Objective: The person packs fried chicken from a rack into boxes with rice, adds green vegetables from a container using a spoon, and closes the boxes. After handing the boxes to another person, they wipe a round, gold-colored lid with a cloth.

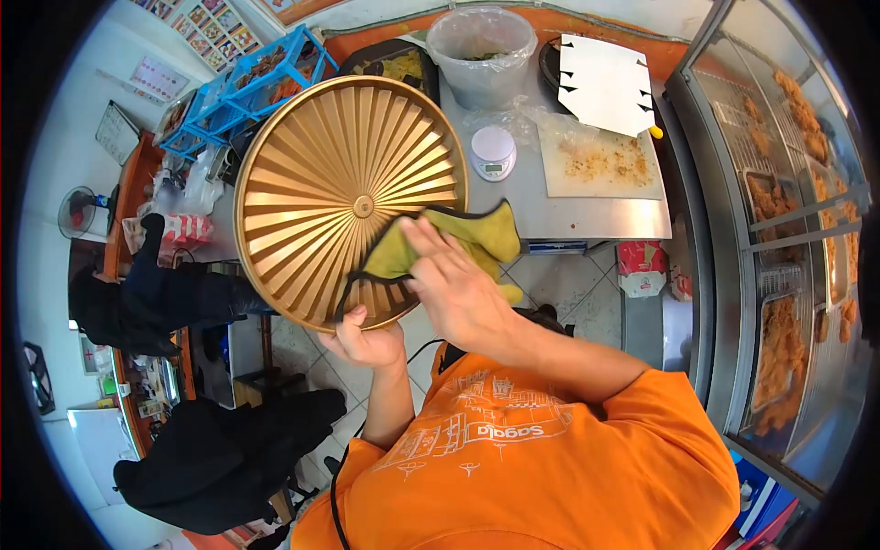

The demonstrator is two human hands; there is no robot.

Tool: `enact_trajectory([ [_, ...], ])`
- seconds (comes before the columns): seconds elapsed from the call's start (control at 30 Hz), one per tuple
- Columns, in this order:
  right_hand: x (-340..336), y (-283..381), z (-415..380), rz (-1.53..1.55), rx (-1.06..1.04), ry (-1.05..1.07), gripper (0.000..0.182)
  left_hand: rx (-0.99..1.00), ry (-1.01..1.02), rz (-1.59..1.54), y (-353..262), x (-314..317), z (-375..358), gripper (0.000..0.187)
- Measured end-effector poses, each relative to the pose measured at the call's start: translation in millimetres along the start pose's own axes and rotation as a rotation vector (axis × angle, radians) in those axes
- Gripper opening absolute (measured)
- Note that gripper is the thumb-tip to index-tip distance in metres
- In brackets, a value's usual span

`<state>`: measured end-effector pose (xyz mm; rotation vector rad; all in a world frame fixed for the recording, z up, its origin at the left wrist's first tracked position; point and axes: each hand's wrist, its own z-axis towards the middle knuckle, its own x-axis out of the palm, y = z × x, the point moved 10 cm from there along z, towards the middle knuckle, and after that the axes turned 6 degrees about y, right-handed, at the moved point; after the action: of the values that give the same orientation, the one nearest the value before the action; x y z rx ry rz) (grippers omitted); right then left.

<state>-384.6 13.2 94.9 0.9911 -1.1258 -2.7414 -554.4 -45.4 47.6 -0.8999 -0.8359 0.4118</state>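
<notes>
A large round gold tray (pixel 302 188) with radiating ridges and a small centre boss is tilted up in front of me. My left hand (pixel 367 341) grips its lower rim, thumb on the ridged face. Against the lower right of that face, my right hand (pixel 463 298) presses a yellow-green cloth (pixel 490 234) with dark edging, fingers stretched over it and slightly blurred. Part of the cloth hangs past the tray's right edge. The fingers behind the rim are hidden.
Behind the tray, a steel table (pixel 587 218) bears a kitchen scale (pixel 494 151), a crumb-covered cutting board (pixel 600 170), a white sheet (pixel 605 82) and a plastic-lined bucket (pixel 481 69). Blue baskets (pixel 234 105) stand left. At right is a glass cabinet (pixel 733 165) with fried food.
</notes>
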Motion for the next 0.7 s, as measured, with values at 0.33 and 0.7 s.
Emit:
enact_trajectory([
  [0.33,-21,13,16,-0.095,0.060,-0.062,0.020,0.157,0.098,0.364,3,-12,-18,0.037],
  [0.7,-28,-1,18,-0.104,0.094,-0.167,0.017,0.034,0.025,0.055,-1,-3,-12,0.033],
])
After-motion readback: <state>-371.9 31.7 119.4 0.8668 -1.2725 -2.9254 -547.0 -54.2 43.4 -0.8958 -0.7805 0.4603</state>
